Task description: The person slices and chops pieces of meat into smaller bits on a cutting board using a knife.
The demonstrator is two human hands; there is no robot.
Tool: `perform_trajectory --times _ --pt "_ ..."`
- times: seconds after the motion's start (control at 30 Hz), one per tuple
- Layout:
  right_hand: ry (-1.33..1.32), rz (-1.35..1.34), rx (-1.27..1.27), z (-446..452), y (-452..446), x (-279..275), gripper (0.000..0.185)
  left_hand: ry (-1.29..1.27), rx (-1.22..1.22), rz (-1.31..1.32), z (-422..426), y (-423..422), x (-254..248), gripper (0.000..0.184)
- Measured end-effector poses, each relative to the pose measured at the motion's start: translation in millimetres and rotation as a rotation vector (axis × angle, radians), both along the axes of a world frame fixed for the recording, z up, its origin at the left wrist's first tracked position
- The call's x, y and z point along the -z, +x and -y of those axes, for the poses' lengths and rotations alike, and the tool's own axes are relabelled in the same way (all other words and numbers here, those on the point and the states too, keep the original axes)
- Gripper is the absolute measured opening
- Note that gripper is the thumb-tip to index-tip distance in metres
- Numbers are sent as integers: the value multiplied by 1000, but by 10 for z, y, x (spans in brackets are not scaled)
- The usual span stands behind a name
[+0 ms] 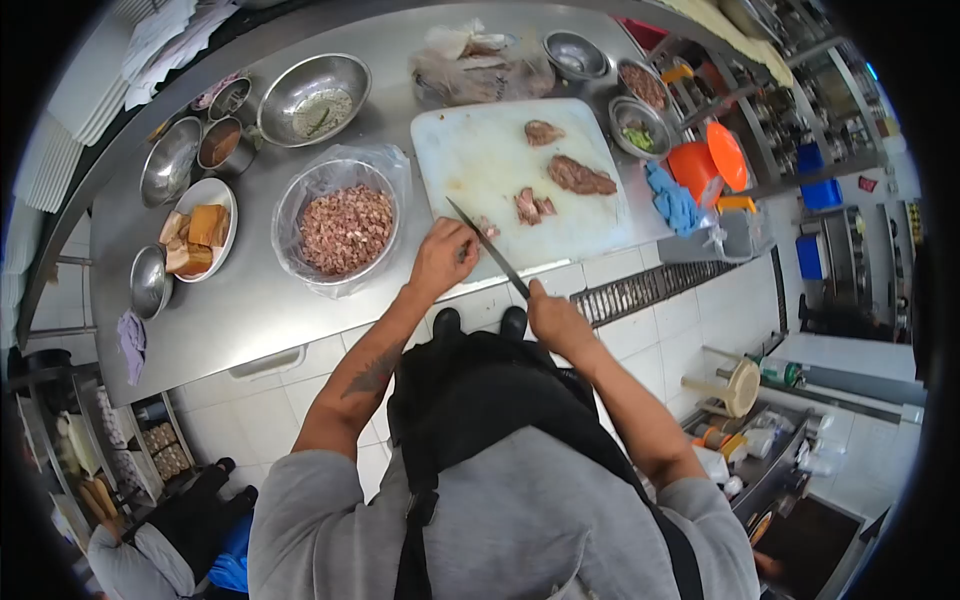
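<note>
At twelve o'clock, grey steel counter (pixel 390 125); three, white-tiled floor (pixel 685 320); right hand (pixel 560 322) grips long-bladed knife (pixel 500 260), left hand (pixel 442 255) curled, contents unclear.

The person wears a soft grey shirt (pixel 480 520) with short, loose sleeves (pixel 305 500) and a few creases across the fabric. Over it hangs a black apron (pixel 480 395), its dark shoulder straps (pixel 418 545) running down both sides, the left one bunched at a fastening. Dark tattoo (pixel 375 377) ink marks the left forearm. Left grip (pixel 443 255) and right grip (pixel 562 322) are both bare. Rounded black shoes (pixel 447 321) show below the apron's edge.
</note>
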State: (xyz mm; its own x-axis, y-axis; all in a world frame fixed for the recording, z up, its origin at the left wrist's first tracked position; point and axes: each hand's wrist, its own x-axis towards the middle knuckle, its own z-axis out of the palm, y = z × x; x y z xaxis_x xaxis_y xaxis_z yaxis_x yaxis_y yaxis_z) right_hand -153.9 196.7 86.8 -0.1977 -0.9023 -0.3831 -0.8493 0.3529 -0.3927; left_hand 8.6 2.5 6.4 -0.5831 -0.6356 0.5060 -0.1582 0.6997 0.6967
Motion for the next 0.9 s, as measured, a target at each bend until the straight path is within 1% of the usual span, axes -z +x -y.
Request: perform_trajectory --times 0.1,0.17,0.2,0.23,0.37,0.43,0.47,0.57,0.67,0.73,0.8,0.9 --pt "32 -5 11 -8 -62 -385 19 49 -57 -70 -55 -15 -77 15" --pt "31 -55 -17 -141 -23 -561 19 -34 -27 3 -74 40 -46 15" --pt "40 -61 -14 -170 -8 -603 20 -34 -27 2 -69 39 -19 15" --pt "40 -63 -14 -176 5 -535 20 -30 -7 26 -51 27 7 16" --pt "23 3 30 -142 96 59 20 -1 38 50 -1 26 90 18" --pt "-45 -19 23 -25 127 29 20 -15 31 10 1 38 58 16" --pt "-49 -21 33 -22 120 -5 20 -20 35 -29 -19 35 45 15" --pt "40 -97 -5 38 60 -397 20 -93 0 -40 -33 62 -31 15" --pt "52 -118 -15 -127 137 -625 20 -63 36 33 -12 67 45 16" --pt "45 -83 -5 -199 166 -410 20 -53 33 21 -5 61 99 16" --pt "10 -5 43 -198 167 46 21 -49 34 11 -11 70 132 17" --pt "-53 12 36 3 166 61 24 -46 36 18 8 96 81 17"
